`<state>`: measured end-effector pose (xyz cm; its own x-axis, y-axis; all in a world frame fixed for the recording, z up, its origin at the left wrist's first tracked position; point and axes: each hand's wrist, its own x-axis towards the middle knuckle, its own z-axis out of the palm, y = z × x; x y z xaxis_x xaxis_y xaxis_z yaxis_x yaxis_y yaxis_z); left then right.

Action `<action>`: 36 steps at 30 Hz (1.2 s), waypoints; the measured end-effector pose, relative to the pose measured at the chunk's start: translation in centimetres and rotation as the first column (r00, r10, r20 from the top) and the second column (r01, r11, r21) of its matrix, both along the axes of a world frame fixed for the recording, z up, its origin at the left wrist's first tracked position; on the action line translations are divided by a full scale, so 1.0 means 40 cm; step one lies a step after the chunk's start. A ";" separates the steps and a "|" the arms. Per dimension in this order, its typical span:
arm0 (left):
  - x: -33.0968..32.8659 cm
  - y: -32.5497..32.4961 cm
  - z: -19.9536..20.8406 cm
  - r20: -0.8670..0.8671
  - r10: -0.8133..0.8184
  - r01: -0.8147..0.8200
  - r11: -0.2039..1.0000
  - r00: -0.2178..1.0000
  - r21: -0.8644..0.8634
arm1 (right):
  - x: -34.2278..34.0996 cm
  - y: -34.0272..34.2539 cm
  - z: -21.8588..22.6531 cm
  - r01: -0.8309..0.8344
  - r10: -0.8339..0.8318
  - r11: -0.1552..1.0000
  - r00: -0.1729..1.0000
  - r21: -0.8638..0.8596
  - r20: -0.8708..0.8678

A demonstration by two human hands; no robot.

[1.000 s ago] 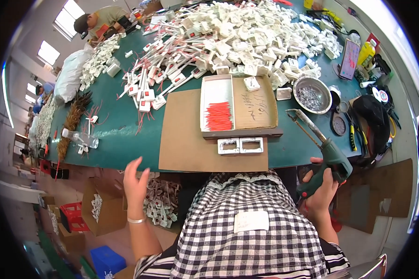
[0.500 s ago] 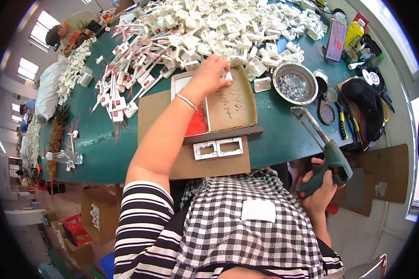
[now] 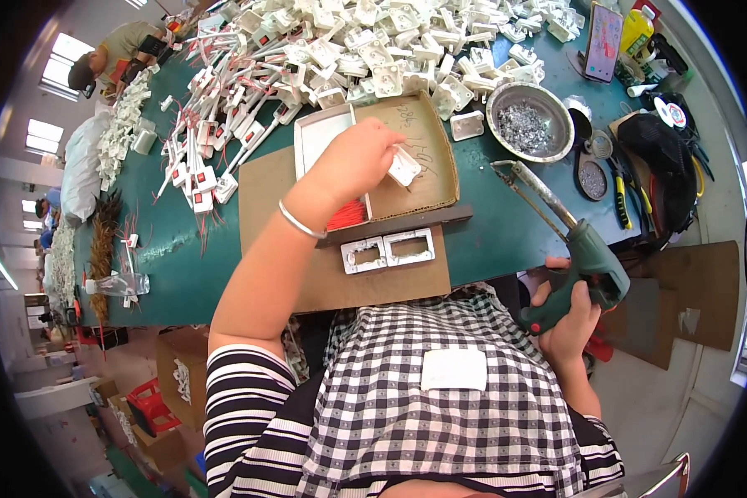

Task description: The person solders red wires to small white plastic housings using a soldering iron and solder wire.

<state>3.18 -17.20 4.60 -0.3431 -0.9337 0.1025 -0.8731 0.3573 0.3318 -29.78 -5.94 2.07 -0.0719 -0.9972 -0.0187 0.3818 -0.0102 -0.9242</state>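
Observation:
Above the open cardboard box (image 3: 441,158), my left hand (image 3: 353,166) pinches a small white plastic housing (image 3: 404,168), its hollow side facing up. A bundle of red wires (image 3: 346,216) lies in the box's left part, partly covered by my wrist. Just in front of the box, a white holder with two rectangular openings (image 3: 384,251) rests on a brown board (image 3: 332,286). My right hand (image 3: 568,325) is wrapped round the handle of a green soldering gun (image 3: 588,253). The gun's metal tip points up and left, close to the bowl.
A large heap of white housings (image 3: 382,54) covers the back of the table, with wired red-switch pieces (image 3: 199,176) to its left. A metal bowl (image 3: 562,124) of silvery bits, pliers (image 3: 622,203) and a phone (image 3: 603,41) stand right. Another person (image 3: 120,62) works far left.
My left hand has come back from the box's far edge toward me, carrying the white housing, which now shows more fully. The soldering gun stays nearly in place in my right hand.

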 end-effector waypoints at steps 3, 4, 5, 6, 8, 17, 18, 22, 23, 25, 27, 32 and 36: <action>-0.022 0.049 0.006 -0.110 0.057 -0.056 0.998 0.992 0.009 | -0.011 0.010 -0.003 0.030 -0.031 0.998 0.999 0.055 0.012; -0.026 0.065 0.003 -0.136 0.098 -0.096 0.995 0.986 0.028 | -0.011 0.009 -0.004 0.029 -0.030 0.999 0.999 0.045 0.017; -0.034 0.078 0.002 -0.132 0.097 -0.096 0.995 0.986 0.018 | -0.011 0.008 -0.005 0.023 -0.024 0.999 1.000 0.042 0.018; -0.048 0.092 -0.001 -0.119 0.137 -0.138 0.990 0.983 -0.003 | -0.012 0.008 -0.006 0.017 -0.017 0.999 1.000 0.040 0.017; -0.080 0.099 0.002 -0.065 0.231 -0.231 0.973 0.971 0.010 | -0.008 0.008 -0.006 0.011 -0.012 0.999 1.000 0.037 0.017; -0.048 0.080 0.013 -0.388 0.337 -0.227 0.926 0.858 0.302 | -0.003 0.039 0.003 0.013 -0.012 1.000 1.000 -0.013 0.018; -0.014 0.100 0.005 -0.585 0.224 -0.110 0.968 0.780 0.223 | -0.005 0.039 0.002 0.026 -0.026 1.000 1.000 -0.001 0.006; -0.009 0.240 0.063 -0.884 0.424 0.061 0.894 0.196 0.443 | -0.004 0.035 -0.001 0.085 -0.086 0.995 0.996 0.056 0.005; 0.001 0.268 0.054 -0.874 0.480 0.224 0.846 0.077 0.484 | -0.002 0.032 -0.003 0.084 -0.085 0.995 0.996 0.054 0.019; 0.010 0.324 0.033 -0.836 0.546 0.368 0.788 -0.048 0.494 | 0.011 0.024 0.000 0.048 -0.049 0.998 0.999 0.051 0.017; 0.010 0.367 -0.003 -0.834 0.542 0.433 0.778 -0.098 0.455 | 0.028 0.022 0.006 0.016 -0.017 0.999 1.000 0.042 0.017; -0.021 0.399 -0.034 -0.756 0.560 0.408 0.811 -0.338 0.418 | 0.060 0.025 0.020 -0.082 0.082 0.996 0.997 0.028 -0.002; -0.053 0.412 -0.043 -0.885 0.430 0.328 0.874 -0.177 0.359 | 0.050 0.034 0.025 -0.132 0.133 0.991 0.988 0.019 -0.073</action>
<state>1.08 -0.72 2.89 -0.1502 -0.9867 -0.0618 0.5797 -0.1386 0.8029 -27.78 -4.58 3.05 0.0592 -0.9977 -0.0323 0.3096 0.0491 -0.9496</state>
